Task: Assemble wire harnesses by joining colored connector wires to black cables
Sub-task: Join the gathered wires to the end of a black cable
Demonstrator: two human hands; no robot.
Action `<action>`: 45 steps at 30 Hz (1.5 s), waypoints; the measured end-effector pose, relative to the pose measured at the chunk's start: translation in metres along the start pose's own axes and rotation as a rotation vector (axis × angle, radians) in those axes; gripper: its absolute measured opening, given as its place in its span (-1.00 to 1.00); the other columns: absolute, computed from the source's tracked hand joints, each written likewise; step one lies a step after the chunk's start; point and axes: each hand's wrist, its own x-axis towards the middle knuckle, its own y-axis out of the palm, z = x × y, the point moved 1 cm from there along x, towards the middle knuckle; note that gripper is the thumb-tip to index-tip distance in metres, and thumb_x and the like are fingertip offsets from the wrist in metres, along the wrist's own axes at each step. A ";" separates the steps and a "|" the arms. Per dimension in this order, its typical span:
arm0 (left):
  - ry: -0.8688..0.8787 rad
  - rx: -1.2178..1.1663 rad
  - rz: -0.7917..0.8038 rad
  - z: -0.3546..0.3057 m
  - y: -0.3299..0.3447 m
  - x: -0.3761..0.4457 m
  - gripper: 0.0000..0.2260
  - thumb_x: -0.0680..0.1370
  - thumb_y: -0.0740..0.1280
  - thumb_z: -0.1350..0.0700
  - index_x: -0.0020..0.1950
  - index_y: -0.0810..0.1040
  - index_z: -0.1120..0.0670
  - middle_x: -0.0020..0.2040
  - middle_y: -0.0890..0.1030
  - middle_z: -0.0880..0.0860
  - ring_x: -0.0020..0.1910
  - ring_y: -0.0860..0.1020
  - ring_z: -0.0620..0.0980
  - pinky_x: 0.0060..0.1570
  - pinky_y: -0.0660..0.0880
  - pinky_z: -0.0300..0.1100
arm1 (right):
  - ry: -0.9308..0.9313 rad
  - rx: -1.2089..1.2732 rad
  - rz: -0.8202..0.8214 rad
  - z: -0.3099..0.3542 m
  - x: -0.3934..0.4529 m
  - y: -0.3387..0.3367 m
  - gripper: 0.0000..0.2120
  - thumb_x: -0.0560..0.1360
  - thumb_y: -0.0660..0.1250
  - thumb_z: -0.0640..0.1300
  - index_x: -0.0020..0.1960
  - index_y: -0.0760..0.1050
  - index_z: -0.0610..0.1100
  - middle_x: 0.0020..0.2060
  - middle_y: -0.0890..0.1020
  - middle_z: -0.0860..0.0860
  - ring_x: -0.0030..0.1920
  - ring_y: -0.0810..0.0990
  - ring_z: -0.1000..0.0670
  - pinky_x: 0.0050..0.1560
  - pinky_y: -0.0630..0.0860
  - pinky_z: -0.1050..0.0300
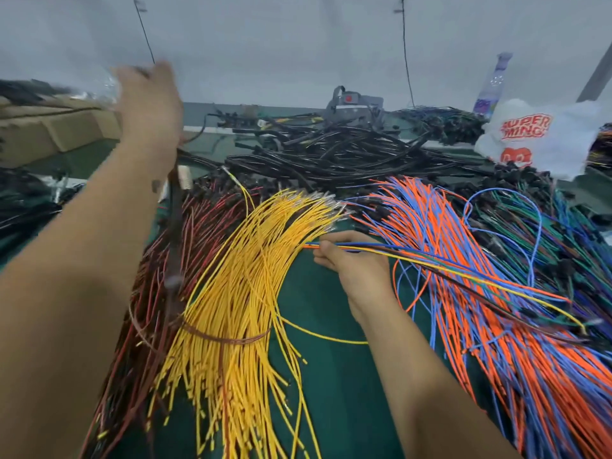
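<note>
Two hands among wire piles on a green table

Right hand, centre, pinches a few coloured wires trailing toward 4 o'clock. Left hand, raised at 10 o'clock, grips a dark cable hanging down. Black cables lie at 12 o'clock.

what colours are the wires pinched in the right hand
Blue, orange and yellow wires, pinched in the right hand; the head view shows them.
</note>
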 end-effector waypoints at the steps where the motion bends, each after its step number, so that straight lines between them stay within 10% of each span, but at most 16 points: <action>1: 0.047 0.160 0.042 -0.004 0.001 -0.001 -0.58 0.44 0.18 -0.19 0.15 0.33 0.07 -0.06 0.49 0.04 -0.13 0.42 0.02 -0.06 0.38 -0.11 | 0.000 0.006 -0.008 0.000 0.000 0.000 -0.84 0.48 0.37 -0.39 -0.22 0.60 -0.19 -0.37 0.66 -0.08 -0.27 0.69 -0.04 -0.10 0.65 0.11; 9: 0.757 0.900 0.828 0.022 0.060 -0.100 -0.85 0.60 0.25 -0.08 -0.06 0.51 -0.04 -0.25 0.51 -0.12 -0.23 0.50 -0.07 -0.33 0.29 -0.20 | -0.013 0.024 -0.099 0.000 0.003 -0.002 -0.84 0.48 0.37 -0.39 -0.21 0.59 -0.18 -0.35 0.65 -0.06 -0.28 0.68 0.01 -0.13 0.64 0.17; 15: 0.781 1.001 0.721 0.089 0.087 -0.156 -0.72 0.62 0.13 -0.13 0.26 0.39 -0.03 0.04 0.62 0.05 0.01 0.57 0.13 -0.24 0.34 -0.10 | -0.049 0.054 -0.355 -0.002 0.012 -0.010 -0.82 0.48 0.35 -0.38 -0.22 0.57 -0.16 -0.26 0.65 -0.13 -0.25 0.65 -0.03 -0.16 0.60 0.23; 19: 0.699 0.739 0.693 0.096 0.080 -0.160 -0.83 0.62 0.20 -0.04 0.13 0.35 0.00 -0.10 0.53 0.00 -0.20 0.47 0.07 -0.31 0.31 -0.07 | -0.061 0.099 -0.306 -0.001 0.011 -0.008 -0.83 0.46 0.37 -0.39 -0.23 0.58 -0.16 -0.29 0.65 -0.11 -0.26 0.66 -0.01 -0.19 0.60 0.26; 26: 0.673 0.650 0.668 0.091 0.070 -0.153 -0.79 0.65 0.16 0.07 0.16 0.56 0.02 0.04 0.60 0.03 0.03 0.52 0.10 -0.04 0.47 0.06 | -0.090 0.154 -0.234 0.002 0.012 -0.010 -0.83 0.47 0.37 -0.38 -0.21 0.59 -0.15 -0.23 0.67 -0.12 -0.26 0.70 0.03 -0.05 0.64 0.14; 45: 0.436 0.205 0.655 0.093 0.066 -0.151 -0.90 0.51 0.41 0.06 -0.04 0.60 -0.15 -0.16 0.61 -0.13 -0.11 0.54 -0.18 -0.07 0.46 -0.22 | 0.018 0.504 -0.031 0.003 0.016 -0.009 -0.82 0.52 0.26 -0.46 -0.19 0.53 -0.26 -0.32 0.60 -0.13 -0.32 0.66 0.02 -0.17 0.61 0.23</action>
